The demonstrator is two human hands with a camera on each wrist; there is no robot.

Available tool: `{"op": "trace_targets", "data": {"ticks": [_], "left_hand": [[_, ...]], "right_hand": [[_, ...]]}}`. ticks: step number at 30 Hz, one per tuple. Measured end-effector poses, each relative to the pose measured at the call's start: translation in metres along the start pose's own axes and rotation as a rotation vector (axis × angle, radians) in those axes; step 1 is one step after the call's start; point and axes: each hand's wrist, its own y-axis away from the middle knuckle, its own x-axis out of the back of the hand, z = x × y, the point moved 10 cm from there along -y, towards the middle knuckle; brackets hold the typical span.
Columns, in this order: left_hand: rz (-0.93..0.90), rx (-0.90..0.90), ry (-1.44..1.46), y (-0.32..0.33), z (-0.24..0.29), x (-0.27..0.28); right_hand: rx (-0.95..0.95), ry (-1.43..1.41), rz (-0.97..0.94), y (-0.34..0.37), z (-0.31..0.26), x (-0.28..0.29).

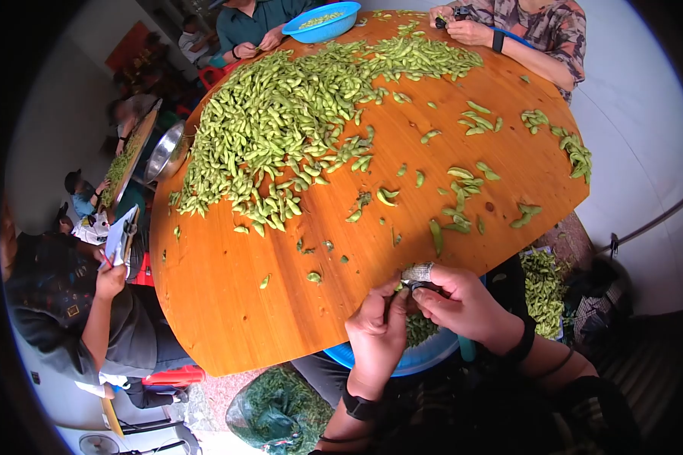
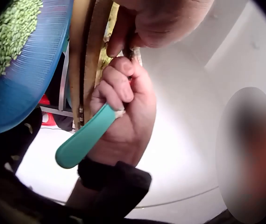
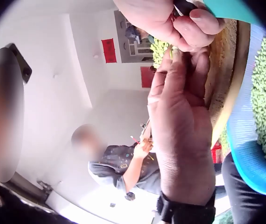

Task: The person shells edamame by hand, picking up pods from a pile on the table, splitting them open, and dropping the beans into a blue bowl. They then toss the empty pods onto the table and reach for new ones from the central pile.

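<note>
Pinches a soybean pod [image 3: 172,52] between the fingertips of the left hand [image 1: 376,334], tight against the fingers of the right hand [image 1: 467,307]. Curls the lower fingers of the right hand round a teal handle [image 2: 86,137], with a pale wrap [image 1: 417,273] on one digit beside the pinch. Cannot tell what the handle ends in; if sharp, could nick the left fingertips through working this close. Could also lose the pod through too light a pinch, or bruise the beans inside through too hard a squeeze. Below the fingers, has a blue basin [image 2: 46,60] of shelled beans [image 2: 9,37] at hand; could drop husk among them through letting go above it, or spill beans past the rim through opening the pod off to one side. Just beyond the fingertips, meets the wooden table [image 1: 228,303]; could bump knuckles on its edge, or sweep off a loose pod [image 1: 436,236] lying short of the large pod heap [image 1: 281,121], through a wide reach.
</note>
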Motion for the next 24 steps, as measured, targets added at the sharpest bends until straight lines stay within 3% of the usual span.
{"op": "trace_targets", "data": {"ticks": [2, 6, 7, 8, 10, 11, 14, 16, 17, 20, 21, 22, 24], "left_hand": [[-0.117, 0.267, 0.557, 0.0, -0.023, -0.012], [-0.22, 0.418, 0.762, -0.004, -0.024, -0.013], [-0.216, 0.41, 0.74, -0.007, -0.022, -0.013], [-0.211, 0.409, 0.739, -0.008, -0.02, -0.012], [-0.225, 0.422, 0.803, -0.008, -0.018, -0.015], [-0.221, 0.423, 0.803, -0.006, -0.019, -0.016], [-0.25, 0.318, 0.722, -0.003, -0.012, -0.019], [-0.253, 0.105, 0.105, -0.003, 0.004, -0.01], [-0.193, -0.049, 0.014, -0.002, 0.01, -0.008], [-0.165, -0.156, -0.027, -0.003, 0.022, -0.007], [-0.198, 0.002, 0.053, -0.001, 0.015, -0.008], [-0.186, 0.005, 0.044, 0.003, 0.016, -0.005], [-0.199, 0.081, 0.055, 0.012, 0.008, -0.001]], "right_hand": [[-0.226, -0.219, -0.072, 0.003, 0.012, -0.004], [-0.224, -0.124, -0.059, 0.001, 0.004, -0.002], [-0.009, 0.114, 0.0, -0.001, -0.012, 0.002], [-0.007, 0.114, -0.005, -0.001, -0.011, -0.002], [0.287, 0.358, 0.084, 0.003, -0.04, -0.004], [0.187, 0.353, 0.058, 0.003, -0.036, -0.007], [0.208, 0.239, 0.035, 0.004, -0.031, -0.014], [0.186, 0.262, 0.04, 0.007, -0.026, -0.01], [0.167, 0.286, 0.049, 0.009, -0.023, -0.008], [0.111, 0.254, 0.064, 0.009, -0.023, -0.005], [0.178, 0.218, 0.12, 0.007, -0.026, -0.003], [0.063, 0.136, 0.146, 0.006, -0.026, 0.004], [0.038, 0.152, 0.27, 0.0, -0.024, 0.032]]}}
